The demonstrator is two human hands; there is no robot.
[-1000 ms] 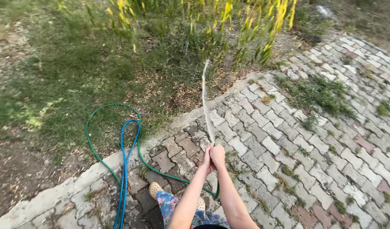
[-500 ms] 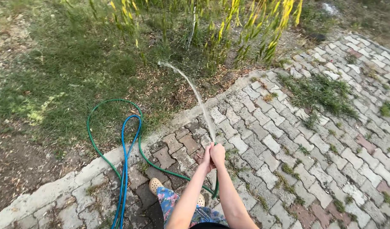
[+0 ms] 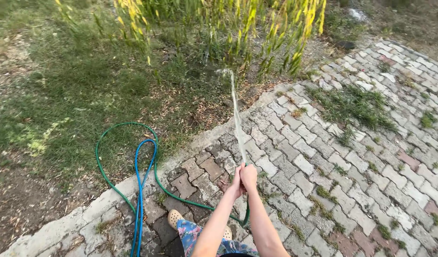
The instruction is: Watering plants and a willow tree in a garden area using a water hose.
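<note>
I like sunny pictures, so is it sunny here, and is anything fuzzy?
Head view: soft, even light with no hard shadows or glare. The water jet is streaked by motion, the yellow-green plant at the top slightly soft. Both hands and the paving stones look sharp.

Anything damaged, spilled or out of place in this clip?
Nothing broken. Both hands, left hand and right hand, grip the green hose end; its water jet lands by the shrub. Weeds grow through the paving joints.
</note>
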